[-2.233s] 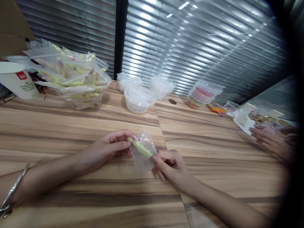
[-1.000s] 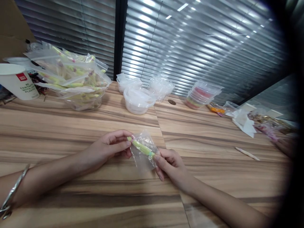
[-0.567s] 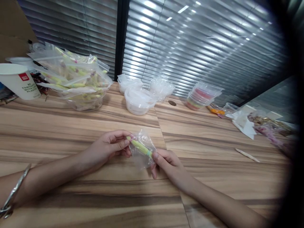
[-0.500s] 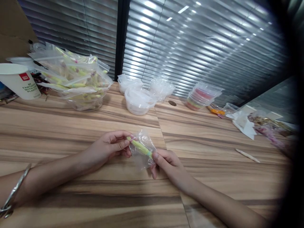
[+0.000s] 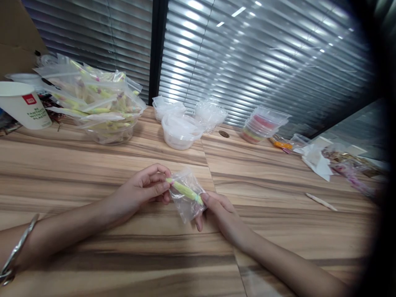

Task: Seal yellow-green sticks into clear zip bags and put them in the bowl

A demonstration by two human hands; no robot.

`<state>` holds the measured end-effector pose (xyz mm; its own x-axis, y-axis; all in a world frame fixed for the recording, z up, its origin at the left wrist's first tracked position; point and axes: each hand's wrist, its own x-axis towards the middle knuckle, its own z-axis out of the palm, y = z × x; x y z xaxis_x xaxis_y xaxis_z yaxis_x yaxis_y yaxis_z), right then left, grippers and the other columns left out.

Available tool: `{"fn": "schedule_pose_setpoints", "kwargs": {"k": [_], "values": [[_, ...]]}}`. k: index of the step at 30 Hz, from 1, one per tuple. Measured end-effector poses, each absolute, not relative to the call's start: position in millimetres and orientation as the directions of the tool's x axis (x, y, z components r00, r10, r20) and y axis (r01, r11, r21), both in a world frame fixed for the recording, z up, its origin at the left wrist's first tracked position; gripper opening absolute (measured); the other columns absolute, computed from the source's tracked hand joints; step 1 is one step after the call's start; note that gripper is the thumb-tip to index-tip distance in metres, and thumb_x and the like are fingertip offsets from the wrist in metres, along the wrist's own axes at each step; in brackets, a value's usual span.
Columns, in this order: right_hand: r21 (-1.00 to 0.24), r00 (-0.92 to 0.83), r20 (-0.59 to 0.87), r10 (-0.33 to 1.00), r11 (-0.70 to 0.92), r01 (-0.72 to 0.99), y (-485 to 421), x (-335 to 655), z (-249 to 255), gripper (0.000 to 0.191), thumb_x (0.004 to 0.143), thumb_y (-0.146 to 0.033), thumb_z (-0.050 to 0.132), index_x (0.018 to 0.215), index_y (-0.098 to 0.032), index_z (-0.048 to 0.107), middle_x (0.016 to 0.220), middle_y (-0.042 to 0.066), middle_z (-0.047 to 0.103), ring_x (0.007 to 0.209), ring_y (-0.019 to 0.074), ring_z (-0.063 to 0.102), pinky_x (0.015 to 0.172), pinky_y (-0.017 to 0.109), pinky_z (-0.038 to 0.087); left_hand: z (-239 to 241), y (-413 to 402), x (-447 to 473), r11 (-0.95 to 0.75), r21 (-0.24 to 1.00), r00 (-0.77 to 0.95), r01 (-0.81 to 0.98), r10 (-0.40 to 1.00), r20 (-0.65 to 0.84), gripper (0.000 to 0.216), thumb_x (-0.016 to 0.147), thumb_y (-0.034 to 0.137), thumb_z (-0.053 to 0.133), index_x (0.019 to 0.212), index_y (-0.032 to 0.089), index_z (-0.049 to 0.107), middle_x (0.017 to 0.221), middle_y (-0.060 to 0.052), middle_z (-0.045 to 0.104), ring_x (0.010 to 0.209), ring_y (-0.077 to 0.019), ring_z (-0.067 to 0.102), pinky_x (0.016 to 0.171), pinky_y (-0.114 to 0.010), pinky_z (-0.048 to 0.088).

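Between my hands, above the table, is a small clear plastic bag with a slim yellow-green stick-shaped piece. The piece has a pinkish band near its left end and a pale blue one near its right end. My left hand pinches the left end with thumb and fingers. At the other end, my right hand grips the bag and the piece between thumb and fingers. Whether the piece lies fully inside the bag I cannot tell. The right fingertips are partly hidden behind the bag.
At the back left, a clear bowl is heaped with bagged yellow-green pieces, beside a paper cup. Clear plastic tubs stand at the back middle, stacked containers farther right. A thin pale stick lies on the right.
My right hand has shifted slightly, and more of the piece's right end shows. The bag has turned a little and its lower corner hangs differently. Both hands keep their grip.
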<state>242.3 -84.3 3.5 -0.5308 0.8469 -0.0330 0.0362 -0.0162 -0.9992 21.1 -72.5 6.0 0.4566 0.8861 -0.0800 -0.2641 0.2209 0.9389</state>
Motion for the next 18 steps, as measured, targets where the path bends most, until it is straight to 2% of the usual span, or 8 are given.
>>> {"fn": "schedule_pose_setpoints", "kwargs": {"k": [7, 18], "values": [[-0.999, -0.553, -0.031, 0.832, -0.015, 0.033, -83.8, 244.0, 0.7, 0.049, 0.095, -0.039, 0.033, 0.064, -0.013, 0.060, 0.057, 0.004, 0.062, 0.059, 0.0140, 0.057, 0.066, 0.028, 0.042, 2.4, -70.0, 19.6, 0.224, 0.954, 0.459, -0.199, 0.882, -0.111, 0.012, 0.081, 0.026, 0.062, 0.086, 0.015, 0.058, 0.070, 0.001, 0.060, 0.066, -0.0089, 0.053, 0.065, -0.020, 0.038], [-0.994, -0.549, -0.052, 0.834, 0.009, 0.108, -85.0, 244.9, 4.9, 0.046, 0.094, -0.039, 0.035, 0.067, -0.013, 0.061, 0.059, 0.003, 0.062, 0.061, 0.0126, 0.058, 0.064, 0.025, 0.042, 3.4, -69.1, 15.7, 0.236, 0.958, 0.510, -0.161, 0.851, -0.124, 0.014, 0.077, 0.027, 0.065, 0.077, 0.014, 0.061, 0.069, 0.000, 0.062, 0.068, -0.0106, 0.053, 0.066, -0.021, 0.039]]}}
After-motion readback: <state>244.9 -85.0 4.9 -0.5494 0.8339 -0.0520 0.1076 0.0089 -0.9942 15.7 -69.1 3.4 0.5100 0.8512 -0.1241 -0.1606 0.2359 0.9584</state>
